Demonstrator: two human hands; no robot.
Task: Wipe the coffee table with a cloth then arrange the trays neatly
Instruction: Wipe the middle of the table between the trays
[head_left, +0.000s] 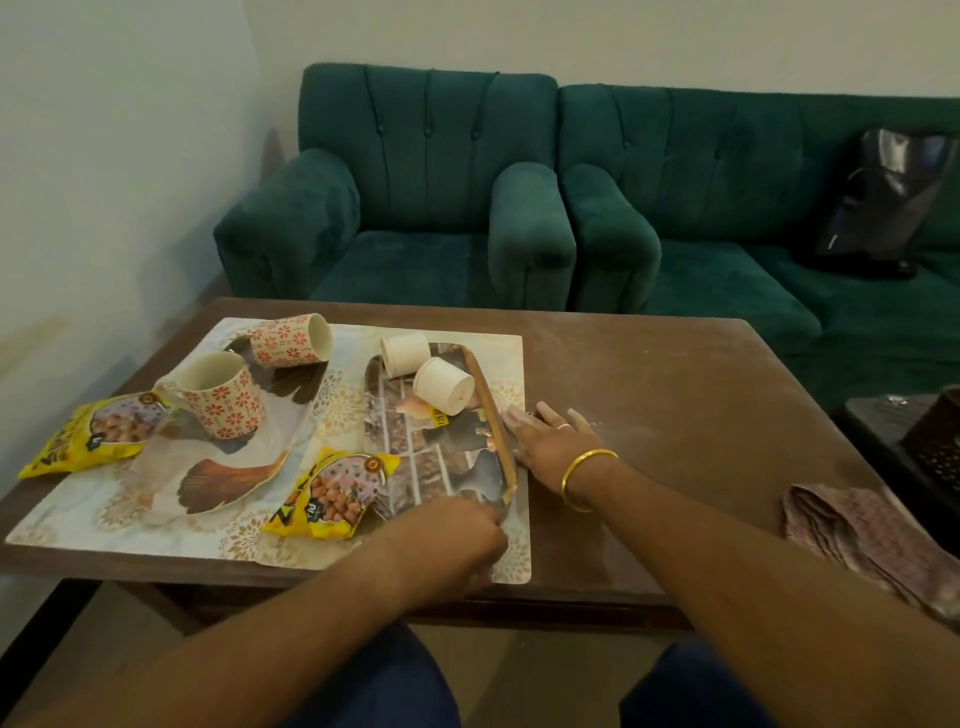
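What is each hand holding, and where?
Left hand grips the brick-patterned tray at its near end. Right hand holds nothing; its straight fingers lie along the tray's right rim.

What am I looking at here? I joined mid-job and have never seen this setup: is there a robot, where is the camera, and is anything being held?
There is no robot. A person works with bare hands, and the single picture comes from a camera worn on their head, looking forward and down.

The left hand curls round the near end of the brick-pattern tray. The right hand lies flat, fingers straight, beside that tray's right rim.

Two cream cups lie on their sides in that tray. To its left, a fish-shaped tray holds a flowered mug and a tipped flowered mug. Two yellow snack packets lie nearby.

All this sits on a pale mat on the brown coffee table, which looks dusty on the right. The folded cloth lies untouched near the table's right edge.
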